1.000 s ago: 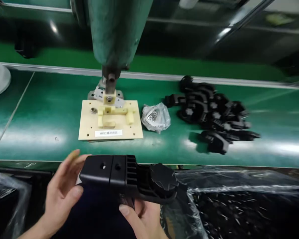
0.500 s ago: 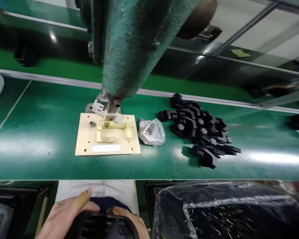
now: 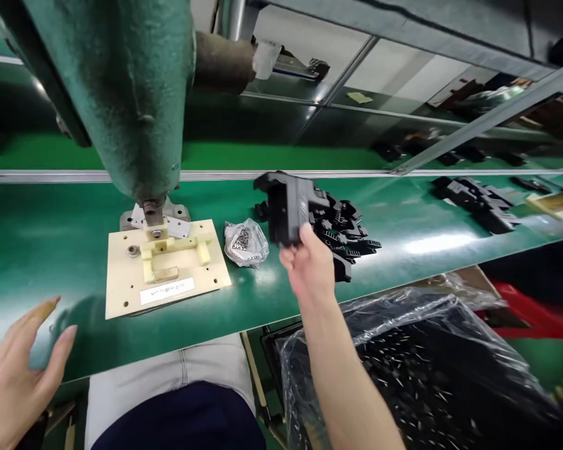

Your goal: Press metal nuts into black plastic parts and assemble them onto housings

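Observation:
My right hand [image 3: 312, 265] grips a black moulded plastic part [image 3: 293, 209] by its lower end, raised over the green bench in front of a pile of similar black parts [image 3: 342, 219]. Fingers apart and with nothing in them, my left hand [image 3: 25, 369] hovers at the bench's near left edge. Between the hands lies a cream fixture plate [image 3: 122, 275] with raised blocks and a white label; no part sits in it. A clear bag of small metal pieces [image 3: 246, 244] rests just right of the plate.
A green press column [image 3: 145, 106] hangs above the fixture. Below the bench edge at right stands a plastic-lined bin [image 3: 417, 375] of small dark pieces. More black parts [image 3: 478, 203] lie farther right, near another person's hand [image 3: 555, 203]. A metal rail [image 3: 309, 175] runs along the bench's back.
Both hands were together low at my lap around a black part. Now the right has carried a black part up to the pile, and the left has moved away, emptied. The view has swung right.

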The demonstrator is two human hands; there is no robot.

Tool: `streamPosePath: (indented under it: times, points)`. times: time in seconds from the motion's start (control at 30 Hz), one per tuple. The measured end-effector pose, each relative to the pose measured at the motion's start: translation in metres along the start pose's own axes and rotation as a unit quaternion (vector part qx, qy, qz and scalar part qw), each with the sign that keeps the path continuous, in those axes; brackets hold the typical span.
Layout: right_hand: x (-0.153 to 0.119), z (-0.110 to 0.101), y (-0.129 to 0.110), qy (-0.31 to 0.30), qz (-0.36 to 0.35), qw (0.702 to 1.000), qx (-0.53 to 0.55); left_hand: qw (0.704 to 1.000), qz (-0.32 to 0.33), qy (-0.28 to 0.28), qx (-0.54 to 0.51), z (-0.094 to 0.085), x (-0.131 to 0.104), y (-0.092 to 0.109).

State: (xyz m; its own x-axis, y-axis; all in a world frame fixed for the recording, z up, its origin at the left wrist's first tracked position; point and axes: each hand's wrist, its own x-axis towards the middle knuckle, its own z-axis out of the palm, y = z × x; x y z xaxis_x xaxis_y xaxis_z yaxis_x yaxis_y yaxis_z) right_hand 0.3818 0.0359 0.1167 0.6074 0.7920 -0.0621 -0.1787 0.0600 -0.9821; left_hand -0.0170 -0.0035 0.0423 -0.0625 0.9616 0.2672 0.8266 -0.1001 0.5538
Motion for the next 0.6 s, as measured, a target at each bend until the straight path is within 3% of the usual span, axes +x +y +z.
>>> streamPosePath:
  times: [0.13, 0.33, 0.47, 0.6]
  points:
    - [0.084, 0.041, -0.019, 0.014, 0.115, 0.991, -0.074, 0.993, 0.076, 0.044, 0.078, 0.035, 0.009, -0.03]
    - [0.184, 0.097, -0.016, 0.054, 0.103, 0.982, -0.151, 0.964, 0.215, 0.088, 0.132, 0.051, 0.01, -0.045]
    - [0.231, 0.107, -0.008, 0.074, 0.082, 0.965, -0.237, 0.948, 0.259, 0.094, 0.158, 0.058, 0.01, -0.062]
    - [0.254, 0.103, -0.002, 0.1, 0.024, 0.927, -0.36, 0.941, 0.275, 0.104, 0.166, 0.064, 0.015, -0.075]
